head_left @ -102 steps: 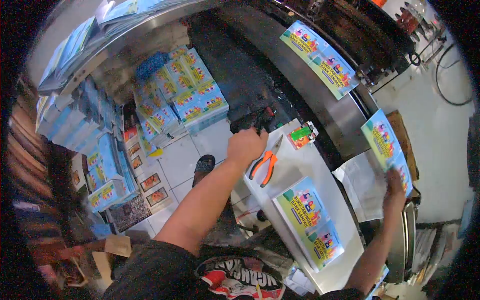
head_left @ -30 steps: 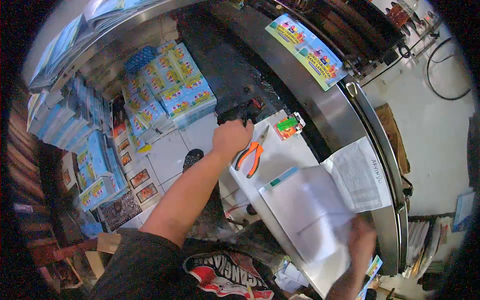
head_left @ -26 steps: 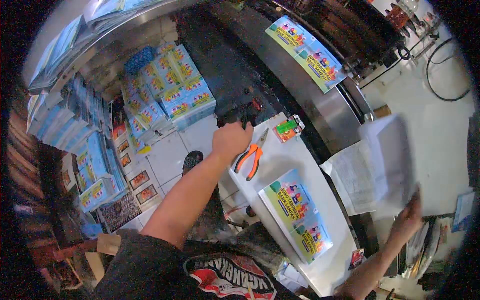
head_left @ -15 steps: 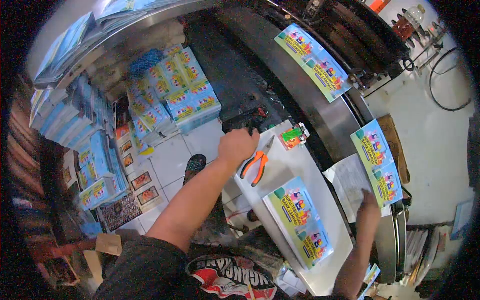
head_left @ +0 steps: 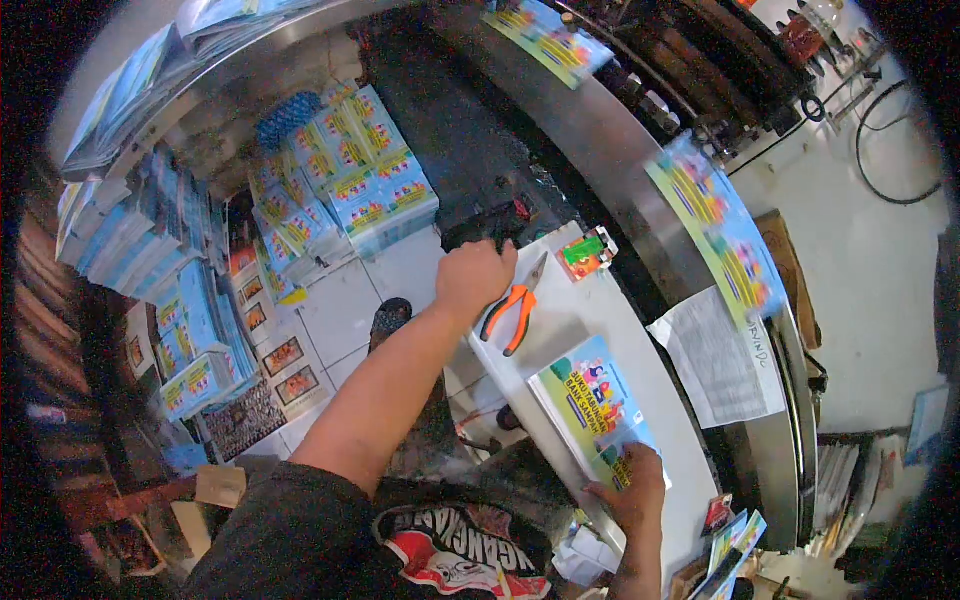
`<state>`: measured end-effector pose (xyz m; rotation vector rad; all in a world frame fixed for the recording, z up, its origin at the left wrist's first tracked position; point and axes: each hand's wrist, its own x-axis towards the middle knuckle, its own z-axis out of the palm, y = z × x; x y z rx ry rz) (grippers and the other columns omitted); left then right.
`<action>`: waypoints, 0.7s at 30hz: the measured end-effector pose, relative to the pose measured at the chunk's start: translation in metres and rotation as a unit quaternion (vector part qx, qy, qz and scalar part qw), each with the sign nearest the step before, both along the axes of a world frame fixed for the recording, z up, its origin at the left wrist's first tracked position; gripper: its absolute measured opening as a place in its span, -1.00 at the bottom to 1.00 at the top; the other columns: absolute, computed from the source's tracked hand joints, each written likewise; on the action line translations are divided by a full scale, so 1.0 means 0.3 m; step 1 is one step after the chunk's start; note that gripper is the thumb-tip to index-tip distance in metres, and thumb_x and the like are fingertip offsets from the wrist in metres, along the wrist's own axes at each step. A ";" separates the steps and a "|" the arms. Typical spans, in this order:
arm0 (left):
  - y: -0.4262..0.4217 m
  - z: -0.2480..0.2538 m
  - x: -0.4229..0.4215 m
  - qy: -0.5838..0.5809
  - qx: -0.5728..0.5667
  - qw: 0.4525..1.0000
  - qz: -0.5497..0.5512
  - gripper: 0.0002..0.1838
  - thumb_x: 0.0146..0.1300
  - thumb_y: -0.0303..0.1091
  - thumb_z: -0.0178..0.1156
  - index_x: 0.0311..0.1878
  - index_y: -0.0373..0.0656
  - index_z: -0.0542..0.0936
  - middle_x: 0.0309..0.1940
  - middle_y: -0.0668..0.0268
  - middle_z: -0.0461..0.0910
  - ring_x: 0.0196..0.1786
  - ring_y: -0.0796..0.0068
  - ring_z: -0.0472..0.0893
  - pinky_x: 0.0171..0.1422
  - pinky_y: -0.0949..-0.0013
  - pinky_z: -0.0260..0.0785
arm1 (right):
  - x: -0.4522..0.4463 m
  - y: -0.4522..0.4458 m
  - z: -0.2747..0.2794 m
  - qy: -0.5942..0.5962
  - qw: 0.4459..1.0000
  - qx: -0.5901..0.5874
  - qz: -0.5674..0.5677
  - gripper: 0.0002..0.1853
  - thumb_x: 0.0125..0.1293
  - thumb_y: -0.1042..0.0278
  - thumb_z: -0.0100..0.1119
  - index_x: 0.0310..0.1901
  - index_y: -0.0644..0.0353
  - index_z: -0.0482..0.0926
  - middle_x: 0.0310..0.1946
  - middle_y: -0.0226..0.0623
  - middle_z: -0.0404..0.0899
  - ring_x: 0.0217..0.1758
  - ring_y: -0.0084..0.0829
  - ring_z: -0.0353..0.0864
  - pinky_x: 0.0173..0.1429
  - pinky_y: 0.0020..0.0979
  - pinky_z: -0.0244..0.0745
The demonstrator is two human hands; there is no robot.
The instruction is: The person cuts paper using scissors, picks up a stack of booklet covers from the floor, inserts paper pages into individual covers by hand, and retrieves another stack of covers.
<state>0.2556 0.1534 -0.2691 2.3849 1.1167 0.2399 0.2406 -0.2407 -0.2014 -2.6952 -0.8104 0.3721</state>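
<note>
My left hand (head_left: 475, 280) is at the far corner of the white table, fingers bent down by a black object (head_left: 486, 226); what they hold is hidden. Beside it lie pliers with orange handles (head_left: 510, 318), jaws pointing away. My right hand (head_left: 635, 490) is at the near end of a stack of printed booklet covers (head_left: 585, 400) on the table, thumb at one edge and fingers over the top cover. Another cover (head_left: 715, 225), blurred, lies on the metal machine rail, with one more cover (head_left: 550, 42) farther along it.
The white table (head_left: 680, 520) also bears a small orange and green box (head_left: 586, 252). A handwritten paper (head_left: 722, 365) is against the machine. Stacks of printed booklets (head_left: 385, 190) stand on the tiled floor, with more piles (head_left: 185, 330) at the left. Printed pieces (head_left: 730, 555) stand at the lower right.
My right hand has moved from the machine rail down to the stack on the table. The covers on the rail have shifted up and left, uncovering the handwritten paper. My left hand stays put.
</note>
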 end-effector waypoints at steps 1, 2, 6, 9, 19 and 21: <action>0.001 0.000 0.001 0.001 -0.001 1.000 0.003 -0.39 0.40 0.08 -0.12 -0.30 -0.28 0.72 -0.32 -0.12 0.69 -0.22 -0.09 0.72 -0.04 -0.03 0.57 | 0.004 0.000 -0.004 0.000 1.000 0.000 -0.001 -0.14 -0.37 0.15 0.71 0.05 0.25 0.48 -0.01 -0.06 0.52 0.02 -0.05 0.58 0.13 -0.14 0.53; 0.002 -0.001 0.002 0.001 -0.001 1.000 0.002 -0.39 0.40 0.08 -0.12 -0.30 -0.28 0.72 -0.32 -0.12 0.69 -0.22 -0.09 0.72 -0.04 -0.03 0.57 | 0.007 0.002 -0.007 -0.020 1.000 0.004 0.016 -0.14 -0.42 0.20 0.73 0.02 0.24 0.47 -0.04 -0.08 0.53 -0.01 -0.07 0.59 0.10 -0.16 0.54; 0.005 0.017 -0.008 0.008 -0.024 1.000 -0.008 -0.39 0.40 0.08 -0.13 -0.29 -0.27 0.72 -0.30 -0.12 0.70 -0.19 -0.11 0.71 -0.03 -0.05 0.56 | 0.017 0.013 -0.018 -0.030 0.999 0.004 0.042 -0.15 -0.44 0.25 0.75 -0.01 0.22 0.47 -0.08 -0.12 0.53 -0.06 -0.10 0.61 0.04 -0.19 0.57; 0.004 0.021 -0.006 0.006 -0.029 1.000 -0.008 -0.40 0.40 0.08 -0.12 -0.27 -0.27 0.72 -0.29 -0.12 0.70 -0.17 -0.11 0.71 -0.01 -0.06 0.55 | 0.034 0.011 -0.005 0.042 0.999 -0.009 0.001 -0.26 -0.31 0.15 0.69 -0.05 0.22 0.53 -0.01 -0.03 0.55 0.13 0.00 0.53 0.19 -0.13 0.49; 0.009 0.037 -0.008 0.030 -0.040 0.999 -0.021 -0.42 0.40 0.07 -0.12 -0.21 -0.25 0.72 -0.25 -0.10 0.70 -0.16 -0.07 0.71 0.01 -0.04 0.55 | 0.210 -0.030 0.330 -0.062 0.990 -0.110 -0.068 -0.70 0.38 0.32 0.10 0.03 0.27 0.64 -0.17 0.03 0.71 -0.17 -0.04 0.70 0.03 -0.21 0.57; 0.010 0.016 0.002 0.023 -0.048 0.998 -0.016 -0.42 0.41 0.07 -0.12 -0.19 -0.25 0.71 -0.23 -0.10 0.70 -0.14 -0.06 0.71 0.02 -0.03 0.55 | 0.413 -0.219 0.322 -0.270 0.954 0.044 -0.120 -0.63 0.37 0.39 0.06 0.17 0.25 0.60 0.00 0.06 0.68 0.06 -0.23 0.69 0.15 -0.21 0.52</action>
